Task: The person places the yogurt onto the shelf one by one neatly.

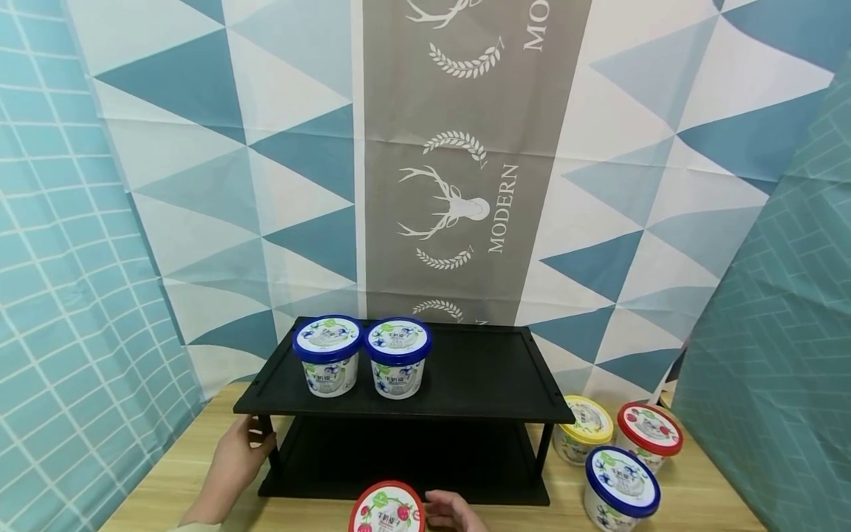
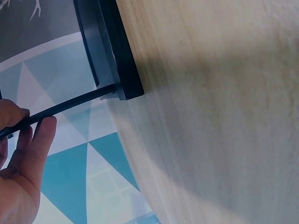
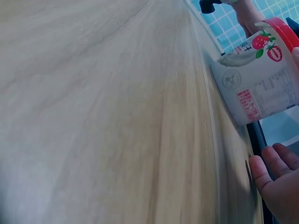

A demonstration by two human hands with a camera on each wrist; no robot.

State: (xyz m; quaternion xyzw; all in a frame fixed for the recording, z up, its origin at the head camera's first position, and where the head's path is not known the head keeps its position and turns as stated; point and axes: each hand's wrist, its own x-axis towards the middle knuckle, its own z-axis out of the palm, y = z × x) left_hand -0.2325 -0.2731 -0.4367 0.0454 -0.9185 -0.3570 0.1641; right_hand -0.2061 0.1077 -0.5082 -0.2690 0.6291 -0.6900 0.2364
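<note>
Before the black rack (image 1: 475,373), a red-lidded tub (image 1: 388,510) is just beside the right hand (image 1: 456,510), whose fingers are loosely apart, contact unclear; the left hand (image 1: 238,449) pinches the rack's leg (image 2: 74,103); two blue-lidded tubs (image 1: 397,377) stand on the rack.

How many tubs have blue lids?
3. One blue-lidded tub stands at the left on top of the black rack, another beside it, and a third on the wooden table, right of the rack.
</note>
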